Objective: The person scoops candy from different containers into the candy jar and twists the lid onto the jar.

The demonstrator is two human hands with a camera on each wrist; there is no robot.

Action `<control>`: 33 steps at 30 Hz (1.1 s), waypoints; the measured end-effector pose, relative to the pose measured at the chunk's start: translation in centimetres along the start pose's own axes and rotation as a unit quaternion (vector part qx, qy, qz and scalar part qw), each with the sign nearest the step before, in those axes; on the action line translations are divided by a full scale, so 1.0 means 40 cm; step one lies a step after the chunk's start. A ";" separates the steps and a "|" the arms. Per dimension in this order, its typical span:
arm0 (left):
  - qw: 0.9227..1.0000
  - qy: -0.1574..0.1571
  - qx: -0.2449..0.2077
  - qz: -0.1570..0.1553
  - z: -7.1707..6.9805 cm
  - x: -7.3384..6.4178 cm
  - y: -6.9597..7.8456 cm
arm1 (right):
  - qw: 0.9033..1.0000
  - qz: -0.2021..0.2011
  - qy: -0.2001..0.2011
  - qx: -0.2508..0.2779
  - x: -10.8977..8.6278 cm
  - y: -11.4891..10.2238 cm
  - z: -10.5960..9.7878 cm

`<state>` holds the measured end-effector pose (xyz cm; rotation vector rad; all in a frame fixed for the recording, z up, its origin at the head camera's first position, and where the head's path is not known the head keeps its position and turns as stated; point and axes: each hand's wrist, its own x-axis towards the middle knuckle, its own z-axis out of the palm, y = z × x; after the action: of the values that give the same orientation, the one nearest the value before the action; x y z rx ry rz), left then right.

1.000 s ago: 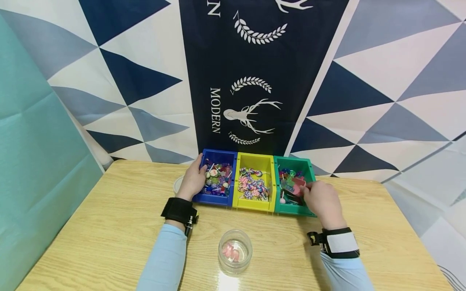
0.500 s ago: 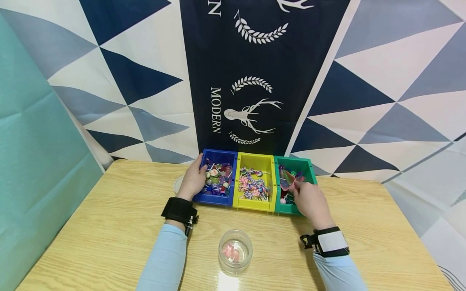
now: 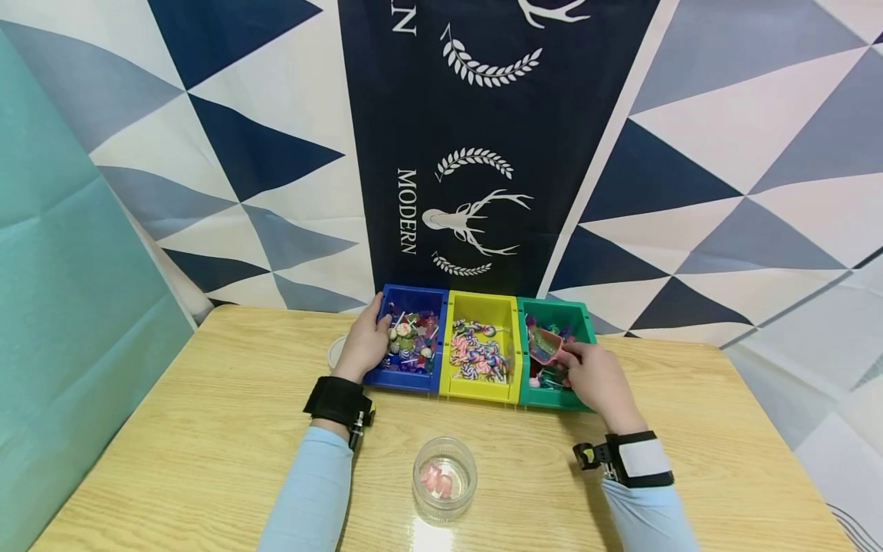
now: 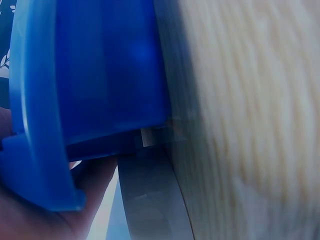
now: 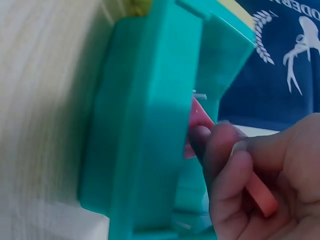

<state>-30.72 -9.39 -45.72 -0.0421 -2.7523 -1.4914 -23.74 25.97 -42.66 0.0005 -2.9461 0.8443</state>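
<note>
My left hand (image 3: 366, 343) grips the left side wall of a blue bin (image 3: 403, 379), its thumb over the rim. In the left wrist view, the fingers (image 4: 97, 180) pass behind and under that wall. The bin holds lollipops and mixed small candy-like pieces. On the right, my right hand (image 3: 608, 381) pinches the handle of a pink scoop (image 3: 543, 345) over the green bin (image 3: 552, 397). Colourful pieces show in the scoop's bowl, with more around it in the bin. In the right wrist view, the handle (image 5: 262, 194) runs under curled fingers, and the green wall hides most of the bowl.
Between the two bins stands a yellow bin (image 3: 479, 390) with swirl-patterned candy pieces. A clear round jar (image 3: 458, 498) with a few pink pieces stands nearer on the wooden table (image 3: 207, 445). A pale round lid (image 3: 336, 351) lies left of the blue bin, partly hidden. Patterned cloth hangs behind.
My right hand has moved left with the scoop inside the green bin, then slightly back right. The scoop's bowl now faces up more. My left hand stays on the blue bin.
</note>
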 end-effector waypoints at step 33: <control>1.000 -0.003 -0.004 -0.003 0.001 0.004 -0.006 | 0.981 0.071 -0.041 0.173 -0.011 0.064 -0.100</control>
<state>-30.88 -9.47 -45.94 -0.0393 -2.7524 -1.5069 -23.05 30.25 -40.67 -0.1584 -2.8560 1.3989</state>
